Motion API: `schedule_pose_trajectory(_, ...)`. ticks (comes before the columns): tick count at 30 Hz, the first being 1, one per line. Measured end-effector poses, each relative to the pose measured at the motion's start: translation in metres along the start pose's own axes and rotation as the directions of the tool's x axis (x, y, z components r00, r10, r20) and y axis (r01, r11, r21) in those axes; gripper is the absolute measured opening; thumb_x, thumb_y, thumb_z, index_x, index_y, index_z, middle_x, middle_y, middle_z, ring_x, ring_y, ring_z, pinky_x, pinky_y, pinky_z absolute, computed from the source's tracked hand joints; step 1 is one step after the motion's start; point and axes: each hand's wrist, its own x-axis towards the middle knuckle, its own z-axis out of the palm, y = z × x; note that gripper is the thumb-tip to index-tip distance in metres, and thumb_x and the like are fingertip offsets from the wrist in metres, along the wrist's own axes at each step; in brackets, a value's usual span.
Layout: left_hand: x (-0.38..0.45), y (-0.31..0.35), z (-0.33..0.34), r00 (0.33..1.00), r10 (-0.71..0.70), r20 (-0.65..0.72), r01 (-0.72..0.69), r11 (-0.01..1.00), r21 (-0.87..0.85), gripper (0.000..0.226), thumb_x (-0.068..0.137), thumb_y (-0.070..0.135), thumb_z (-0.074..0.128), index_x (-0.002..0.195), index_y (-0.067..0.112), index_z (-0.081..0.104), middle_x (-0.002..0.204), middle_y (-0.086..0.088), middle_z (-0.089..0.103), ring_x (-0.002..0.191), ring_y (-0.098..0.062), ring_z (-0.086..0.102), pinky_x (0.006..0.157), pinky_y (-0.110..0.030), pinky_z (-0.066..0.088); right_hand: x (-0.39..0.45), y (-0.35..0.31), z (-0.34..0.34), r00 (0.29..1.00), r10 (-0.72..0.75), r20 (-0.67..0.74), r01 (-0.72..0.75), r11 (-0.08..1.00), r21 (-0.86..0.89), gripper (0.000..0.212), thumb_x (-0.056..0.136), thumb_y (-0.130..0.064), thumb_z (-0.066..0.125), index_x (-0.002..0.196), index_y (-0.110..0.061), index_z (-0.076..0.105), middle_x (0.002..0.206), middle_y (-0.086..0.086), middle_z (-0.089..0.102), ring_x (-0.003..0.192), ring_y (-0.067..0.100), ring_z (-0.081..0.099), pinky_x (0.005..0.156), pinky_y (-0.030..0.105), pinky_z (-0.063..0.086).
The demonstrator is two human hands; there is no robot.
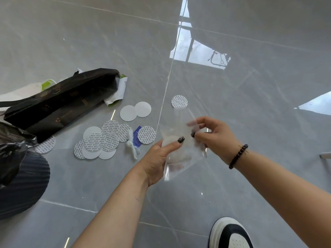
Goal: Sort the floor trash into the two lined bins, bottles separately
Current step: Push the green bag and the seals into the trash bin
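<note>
A clear plastic bag (180, 158) with a few white discs inside hangs over the grey floor, held by both hands. My left hand (157, 158) grips its left side, thumb across the front. My right hand (213, 135) pinches the bag's upper right edge. Several round white discs (102, 142), some printed, some plain, lie scattered on the floor to the left. A single printed disc (179, 101) lies apart, above the bag. A dark ribbed bin (23, 183) with a black liner (10, 149) stands at the left edge. No bottle shows.
A long black paper bag (60, 102) lies on its side at the left, with white and green packaging (118, 92) beside it. A crumpled plastic scrap (132, 145) and a blue card (137, 138) lie among the discs. My shoe (231, 233) is at the bottom right.
</note>
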Motion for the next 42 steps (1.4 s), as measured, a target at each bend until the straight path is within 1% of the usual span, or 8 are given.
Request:
schedule_pose_trajectory(5, 0.0, 0.011, 0.003, 0.995, -0.043, 0.085, 0.054, 0.989, -0.135, 0.072, 0.074, 0.067, 0.052, 0.126, 0.018, 0.061, 0.118, -0.011, 0.069, 0.098, -0.031, 0.069, 0.071, -0.035, 0.058, 0.001, 0.014, 0.001, 0.808, -0.494, -0.321, 0.402, 0.86, -0.313, 0.034, 0.085, 0.008, 0.055, 0.083, -0.023, 0.069, 0.096, 0.006, 0.058, 0.059, 0.024, 0.062, 0.054, 0.029, 0.049)
schedule_pose_trajectory(8, 0.003, 0.018, 0.007, 0.989, -0.005, 0.146, 0.034, 0.979, -0.198, 0.085, 0.072, 0.076, 0.051, 0.129, 0.014, 0.06, 0.131, -0.017, 0.06, 0.102, -0.036, 0.063, 0.08, -0.04, 0.053, -0.002, 0.023, -0.007, 0.526, -0.85, 0.003, 0.618, 0.38, -0.688, 0.033, 0.085, 0.013, 0.052, 0.087, -0.01, 0.075, 0.106, 0.009, 0.053, 0.059, 0.023, 0.057, 0.055, 0.031, 0.048)
schedule_pose_trajectory(14, 0.004, 0.022, 0.005, 0.997, 0.067, 0.039, -0.061, 0.988, -0.141, 0.027, 0.079, 0.023, 0.068, 0.103, 0.011, 0.072, 0.1, -0.012, 0.072, 0.082, -0.022, 0.072, 0.064, -0.035, 0.059, -0.006, 0.024, -0.011, 0.469, -0.827, 0.311, 0.663, 0.097, -0.743, 0.027, 0.094, -0.004, 0.049, 0.103, -0.013, 0.072, 0.116, 0.003, 0.052, 0.078, 0.023, 0.061, 0.063, 0.037, 0.053)
schedule_pose_trajectory(20, 0.009, 0.013, -0.005, 0.971, 0.233, -0.062, -0.239, 0.964, -0.118, 0.047, 0.076, -0.002, 0.07, 0.121, 0.007, 0.059, 0.111, -0.016, 0.068, 0.097, -0.026, 0.068, 0.071, -0.037, 0.059, -0.023, 0.019, 0.015, 0.906, -0.317, -0.28, 0.325, 0.946, -0.02, 0.04, 0.069, -0.036, 0.068, 0.108, -0.024, 0.063, 0.11, 0.005, 0.059, 0.082, 0.015, 0.064, 0.071, 0.028, 0.054)
schedule_pose_trajectory(23, 0.01, 0.009, -0.009, 0.951, 0.302, -0.066, -0.306, 0.951, -0.047, 0.053, 0.073, 0.005, 0.075, 0.124, 0.009, 0.058, 0.119, -0.016, 0.067, 0.108, -0.029, 0.065, 0.086, -0.041, 0.056, -0.019, 0.012, 0.018, 0.981, 0.065, -0.182, -0.021, 0.972, 0.236, 0.034, 0.069, -0.024, 0.082, 0.097, -0.012, 0.066, 0.095, 0.013, 0.067, 0.08, 0.021, 0.065, 0.07, 0.036, 0.058)
schedule_pose_trajectory(29, 0.006, 0.008, -0.001, 0.944, 0.248, -0.217, -0.268, 0.961, -0.067, 0.04, 0.082, 0.027, 0.069, 0.119, 0.016, 0.059, 0.113, -0.007, 0.07, 0.091, -0.021, 0.071, 0.069, -0.037, 0.058, -0.011, 0.0, 0.015, 0.943, -0.183, -0.277, 0.184, 0.983, -0.022, 0.016, 0.076, 0.003, 0.073, 0.077, -0.012, 0.068, 0.075, 0.003, 0.067, 0.062, 0.012, 0.062, 0.056, 0.026, 0.055)
schedule_pose_trajectory(33, 0.003, 0.006, 0.0, 0.929, 0.264, -0.26, -0.289, 0.955, -0.062, 0.01, 0.098, 0.021, 0.052, 0.106, 0.023, 0.058, 0.11, -0.01, 0.067, 0.084, -0.023, 0.073, 0.063, -0.035, 0.059, -0.004, -0.002, 0.003, 0.592, -0.806, 0.002, 0.619, 0.453, -0.641, 0.007, 0.082, 0.002, 0.067, 0.081, -0.004, 0.069, 0.081, 0.003, 0.065, 0.068, 0.011, 0.06, 0.057, 0.022, 0.053)
schedule_pose_trajectory(42, 0.002, 0.013, -0.005, 0.959, 0.223, -0.173, -0.234, 0.971, -0.045, 0.076, 0.082, 0.071, 0.043, 0.136, 0.018, 0.05, 0.126, -0.009, 0.065, 0.112, -0.024, 0.065, 0.093, -0.045, 0.053, 0.002, 0.007, 0.023, 0.257, -0.831, 0.494, 0.679, -0.208, -0.704, 0.007, 0.083, 0.003, 0.066, 0.081, -0.001, 0.071, 0.081, 0.012, 0.066, 0.069, 0.029, 0.061, 0.053, 0.037, 0.048)
